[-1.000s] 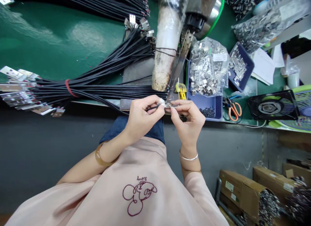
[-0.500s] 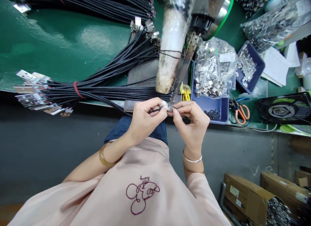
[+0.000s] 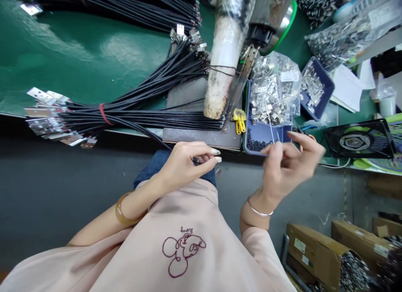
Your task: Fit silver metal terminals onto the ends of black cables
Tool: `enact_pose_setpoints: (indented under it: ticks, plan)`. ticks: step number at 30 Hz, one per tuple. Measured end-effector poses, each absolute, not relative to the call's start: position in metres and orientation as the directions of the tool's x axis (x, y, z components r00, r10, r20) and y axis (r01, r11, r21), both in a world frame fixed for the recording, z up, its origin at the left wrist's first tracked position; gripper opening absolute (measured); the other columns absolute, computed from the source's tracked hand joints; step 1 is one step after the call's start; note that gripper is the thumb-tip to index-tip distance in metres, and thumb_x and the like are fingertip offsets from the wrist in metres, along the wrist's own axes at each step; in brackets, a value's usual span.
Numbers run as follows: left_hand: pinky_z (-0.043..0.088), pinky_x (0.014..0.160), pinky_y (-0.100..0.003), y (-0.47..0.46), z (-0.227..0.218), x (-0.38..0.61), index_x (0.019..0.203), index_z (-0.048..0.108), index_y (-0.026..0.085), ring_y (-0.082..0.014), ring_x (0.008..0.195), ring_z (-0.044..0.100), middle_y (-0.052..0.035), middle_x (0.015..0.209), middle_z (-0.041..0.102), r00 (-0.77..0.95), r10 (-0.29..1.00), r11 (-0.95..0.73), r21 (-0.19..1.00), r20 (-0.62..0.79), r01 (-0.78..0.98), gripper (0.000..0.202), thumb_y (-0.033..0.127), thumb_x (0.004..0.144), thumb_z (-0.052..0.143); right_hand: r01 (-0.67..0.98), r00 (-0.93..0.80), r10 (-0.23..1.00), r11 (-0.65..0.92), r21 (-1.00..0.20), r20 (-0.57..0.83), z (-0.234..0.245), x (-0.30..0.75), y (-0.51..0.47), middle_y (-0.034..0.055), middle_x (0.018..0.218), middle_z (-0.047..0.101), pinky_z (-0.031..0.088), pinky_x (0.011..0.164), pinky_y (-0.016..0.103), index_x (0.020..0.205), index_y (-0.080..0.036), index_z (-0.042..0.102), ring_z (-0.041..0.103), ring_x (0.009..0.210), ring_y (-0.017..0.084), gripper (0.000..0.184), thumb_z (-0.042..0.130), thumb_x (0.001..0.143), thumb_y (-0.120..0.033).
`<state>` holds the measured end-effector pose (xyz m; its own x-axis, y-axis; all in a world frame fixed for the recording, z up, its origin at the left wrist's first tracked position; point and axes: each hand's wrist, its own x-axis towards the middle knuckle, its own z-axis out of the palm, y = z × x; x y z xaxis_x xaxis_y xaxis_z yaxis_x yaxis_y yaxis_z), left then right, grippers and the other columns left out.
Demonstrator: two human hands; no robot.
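My left hand is pinched closed in front of the bench edge. A black cable from the bundle runs down behind it, and a dark bit of cable shows inside the fingers. Its end at the fingertips is too small to make out. My right hand is blurred by motion at the front of the blue tray. From its curled fingers a thin pale pointed tool sticks up. Inside the tray are a plastic bag of metal connector shells and small black parts.
A banded cable bundle lies left on the green bench. A scorched white tube and a perforated metal strip hang low over a metal plate. Yellow clip, second blue bin and fan sit rightward.
My hands have parted. My right hand has swung right to the tray's front with the thin tool; my left hand has dropped slightly toward my body, away from the metal strip's tip.
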<state>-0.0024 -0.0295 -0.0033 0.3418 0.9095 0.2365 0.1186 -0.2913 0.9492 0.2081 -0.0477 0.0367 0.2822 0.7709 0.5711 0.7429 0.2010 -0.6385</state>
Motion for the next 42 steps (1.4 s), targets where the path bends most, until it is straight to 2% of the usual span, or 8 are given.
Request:
enact_pose_setpoints:
  ticks: [3,6,8,13,21,28,34,42]
  plan:
    - [0.056,0.072,-0.027,-0.022,-0.006,-0.011,0.090,0.076,0.017,-0.0150,0.077,0.068,-0.0057,0.088,0.076,0.204,0.912,-0.394,0.897,0.356,0.199,0.010,0.020,0.089,0.067,0.788,0.231,0.905,0.042,-0.615,0.357,0.028,0.230,-0.029,-0.0025,0.069,0.065,0.054,0.058,0.030,0.093,-0.024,0.059,0.063,0.054,0.013,0.013,0.060,0.094,-0.036]
    - [0.052,0.093,-0.044,-0.004,-0.008,-0.016,0.095,0.075,0.019,-0.0241,0.099,0.066,-0.0088,0.102,0.074,0.212,0.852,-0.515,0.692,0.479,0.506,0.012,0.020,0.092,0.064,0.892,0.214,0.891,-0.010,-0.452,0.401,0.016,0.245,-0.002,0.0001,0.073,0.066,0.053,0.067,0.033,0.084,-0.023,0.058,0.063,0.062,0.015,0.012,0.062,0.090,-0.032]
    - [0.048,0.093,-0.051,0.008,-0.009,-0.015,0.099,0.074,0.017,-0.0305,0.106,0.062,-0.0123,0.110,0.069,0.303,0.828,-0.545,0.551,0.472,0.631,0.014,0.021,0.091,0.063,0.926,0.170,0.902,-0.008,-0.378,0.398,0.011,0.249,0.015,0.0025,0.077,0.067,0.051,0.073,0.036,0.080,-0.022,0.058,0.063,0.068,0.017,0.011,0.063,0.088,-0.026]
    - [0.044,0.081,-0.046,0.021,-0.013,-0.010,0.090,0.071,0.016,-0.0301,0.092,0.059,-0.0116,0.092,0.064,0.445,0.769,-0.614,0.337,0.458,0.714,0.018,0.015,0.093,0.054,0.936,0.086,0.950,0.025,-0.351,0.299,0.011,0.246,0.032,-0.0004,0.076,0.060,0.047,0.077,0.036,0.070,-0.022,0.055,0.057,0.072,0.016,0.015,0.065,0.080,-0.018]
    - [0.036,0.069,-0.037,0.015,-0.015,-0.026,0.079,0.068,0.017,-0.0234,0.078,0.052,-0.0087,0.082,0.064,0.513,0.667,-0.701,0.223,0.539,0.678,0.025,0.015,0.097,0.051,0.889,0.185,0.886,0.034,-0.457,0.426,0.017,0.261,-0.009,0.0005,0.077,0.058,0.050,0.062,0.030,0.072,-0.022,0.054,0.057,0.072,0.016,0.013,0.064,0.079,-0.021]
    - [0.043,0.074,-0.036,0.014,-0.003,-0.028,0.086,0.068,0.016,-0.0221,0.083,0.060,-0.0063,0.085,0.072,0.445,0.629,-0.754,0.359,0.638,0.550,0.017,0.016,0.096,0.054,0.744,0.277,0.844,0.114,-0.659,0.459,0.029,0.239,-0.038,0.0001,0.082,0.069,0.054,0.058,0.025,0.073,-0.021,0.056,0.064,0.064,0.011,0.016,0.070,0.082,-0.019]
    - [0.046,0.063,-0.025,0.001,0.011,-0.014,0.089,0.070,0.011,-0.0127,0.063,0.058,-0.0030,0.070,0.068,0.474,0.585,-0.811,0.485,0.658,0.329,0.010,0.011,0.090,0.060,0.337,0.192,0.920,0.265,-0.904,0.341,0.031,0.194,-0.049,-0.0007,0.092,0.072,0.065,0.068,0.028,0.080,-0.022,0.056,0.074,0.074,0.013,0.015,0.070,0.087,-0.021]
    - [0.042,0.052,-0.018,-0.004,0.011,-0.003,0.082,0.074,0.011,-0.0090,0.057,0.058,-0.0025,0.068,0.071,0.347,0.921,-0.242,0.959,0.179,0.147,0.012,0.017,0.085,0.065,0.459,0.195,0.869,0.330,-0.825,0.456,0.008,0.169,-0.046,0.0018,0.095,0.073,0.064,0.072,0.027,0.086,-0.023,0.072,0.073,0.087,0.014,0.006,0.070,0.089,-0.018]
